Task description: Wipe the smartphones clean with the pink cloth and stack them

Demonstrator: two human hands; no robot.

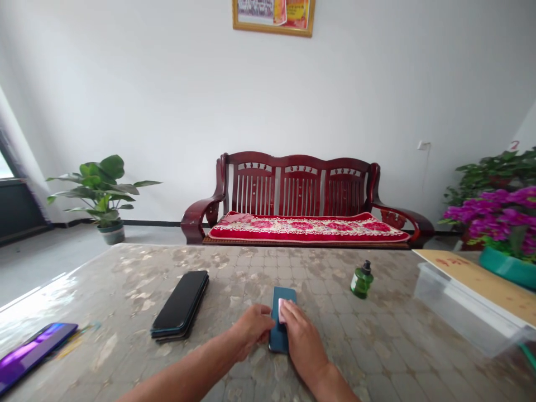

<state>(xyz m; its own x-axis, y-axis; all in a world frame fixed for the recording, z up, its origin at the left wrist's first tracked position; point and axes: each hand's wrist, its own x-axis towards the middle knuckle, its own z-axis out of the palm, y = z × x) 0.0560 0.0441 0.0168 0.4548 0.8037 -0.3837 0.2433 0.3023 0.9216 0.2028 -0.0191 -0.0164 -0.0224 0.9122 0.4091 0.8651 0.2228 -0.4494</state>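
Observation:
A blue phone [283, 293] lies flat on the table in front of me. My left hand [253, 330] grips its left edge with curled fingers. Under the fingers of my right hand [305, 339] is a small pale pink cloth [281, 311], pressed onto the phone's upper face. The right hand covers much of the phone's right side. Off to the left sits a stack of dark phones [181, 301]. A green pump bottle [362, 280] with a black top stands upright to the right.
The patterned table [234, 268] spreads around my hands. At its left edge lies a purple-screened phone [33, 354]. A clear plastic box [456, 310] is on the right, with a tan board and a teal flower pot [505, 267] above it. Beyond stands a wooden bench [299, 184].

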